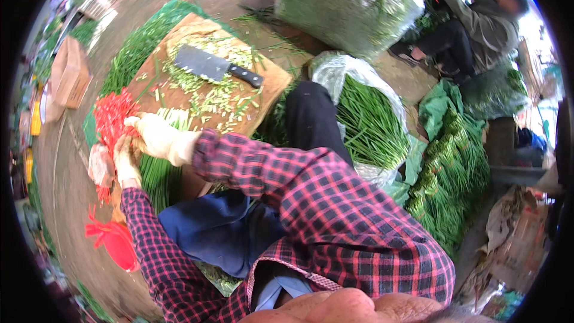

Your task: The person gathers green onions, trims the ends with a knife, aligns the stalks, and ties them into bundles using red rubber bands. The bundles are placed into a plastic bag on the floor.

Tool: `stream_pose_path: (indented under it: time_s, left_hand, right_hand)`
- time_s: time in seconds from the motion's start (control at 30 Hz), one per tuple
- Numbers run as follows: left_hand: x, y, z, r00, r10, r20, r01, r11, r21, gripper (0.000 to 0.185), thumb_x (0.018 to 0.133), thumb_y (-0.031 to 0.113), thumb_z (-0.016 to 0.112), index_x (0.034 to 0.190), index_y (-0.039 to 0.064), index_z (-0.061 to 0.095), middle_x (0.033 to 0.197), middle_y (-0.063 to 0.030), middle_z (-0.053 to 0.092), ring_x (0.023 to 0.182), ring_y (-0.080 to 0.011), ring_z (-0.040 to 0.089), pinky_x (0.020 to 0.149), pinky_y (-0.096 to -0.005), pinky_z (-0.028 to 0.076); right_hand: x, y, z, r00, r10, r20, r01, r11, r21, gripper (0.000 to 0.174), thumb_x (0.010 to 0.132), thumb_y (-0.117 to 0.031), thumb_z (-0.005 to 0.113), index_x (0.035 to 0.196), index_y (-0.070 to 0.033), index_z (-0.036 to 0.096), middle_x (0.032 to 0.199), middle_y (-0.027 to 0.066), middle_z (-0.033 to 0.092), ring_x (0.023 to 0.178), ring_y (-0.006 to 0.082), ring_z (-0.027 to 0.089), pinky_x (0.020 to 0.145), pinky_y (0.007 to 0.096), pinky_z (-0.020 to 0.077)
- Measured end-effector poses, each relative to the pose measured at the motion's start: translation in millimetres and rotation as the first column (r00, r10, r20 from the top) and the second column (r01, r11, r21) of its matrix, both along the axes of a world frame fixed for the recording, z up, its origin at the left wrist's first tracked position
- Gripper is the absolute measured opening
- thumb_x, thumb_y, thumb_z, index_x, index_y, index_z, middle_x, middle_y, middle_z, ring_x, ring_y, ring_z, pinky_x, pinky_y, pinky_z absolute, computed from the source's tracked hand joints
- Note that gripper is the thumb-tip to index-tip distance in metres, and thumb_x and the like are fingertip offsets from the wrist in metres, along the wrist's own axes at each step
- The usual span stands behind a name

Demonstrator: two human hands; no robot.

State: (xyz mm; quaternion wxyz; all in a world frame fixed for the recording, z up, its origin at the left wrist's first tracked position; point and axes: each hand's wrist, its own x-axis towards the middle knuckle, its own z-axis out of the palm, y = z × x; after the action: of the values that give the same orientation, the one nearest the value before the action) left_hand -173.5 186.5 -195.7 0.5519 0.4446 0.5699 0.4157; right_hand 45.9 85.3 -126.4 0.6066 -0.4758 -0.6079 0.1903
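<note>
My left hand (127, 157) and my right hand (162, 138), both in pale gloves, meet at a bunch of red plastic ties (113, 114) by the left corner of a wooden chopping board (273, 78). Their fingers overlap, so I cannot tell whether either grips a tie. Below my right wrist lies a bundle of garlic chives (160, 179), its pale cut ends (172, 118) on the board. A cleaver (204, 63) with a black handle rests flat among chopped stem ends (210, 98). A stone-like block (101, 165) sits over the ties beside my left hand.
A plastic-lined container of chives (372, 121) stands right of my knee. Tied chive bundles (448, 175) are heaped farther right. A large plastic-wrapped bale (345, 4) stands beyond, near a seated person (475, 31). A red container (120, 246) and a cardboard box (71, 72) are at left.
</note>
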Motion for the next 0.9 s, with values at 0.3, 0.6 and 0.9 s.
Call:
stream_pose_path:
  time_s: [0.3,0.6,0.9]
  left_hand:
    - [171,-79,102,0.959,-0.163,-0.23,0.249,0.873,0.42,0.05,0.091,0.01,0.063,0.138,0.005,0.045,0.138,-0.0146,0.05,0.121,-0.0233,0.052,0.102,-0.036,0.044]
    - [442,-318,67,0.365,-0.745,0.559,0.931,0.283,-0.23,0.031,0.095,0.014,0.058,0.122,-0.001,0.055,0.121,-0.0108,0.059,0.107,-0.0199,0.061,0.09,-0.0325,0.052]
    - [435,-433,-37,0.553,-0.7,0.452,0.681,0.067,-0.729,0.033,0.094,0.022,0.062,0.121,0.004,0.057,0.112,-0.0063,0.063,0.102,-0.0185,0.062,0.087,-0.0317,0.051]
  right_hand:
    - [271,-343,-10,0.888,-0.193,0.418,0.432,0.662,-0.613,0.036,0.084,-0.013,0.068,0.118,-0.006,0.063,0.107,0.0184,0.067,0.102,0.0367,0.063,0.088,0.0396,0.0509]
    - [420,-553,-123,0.655,-0.641,0.4,0.551,0.043,-0.833,0.121,0.056,-0.047,0.092,0.145,0.003,0.029,0.134,0.0266,0.052,0.127,0.0345,0.049,0.107,0.0383,0.0386]
    - [321,-520,-156,0.644,-0.258,0.72,0.683,-0.231,-0.693,0.14,0.045,-0.037,0.095,0.151,-0.003,0.01,0.139,0.0257,0.039,0.129,0.0411,0.041,0.107,0.0514,0.0363]
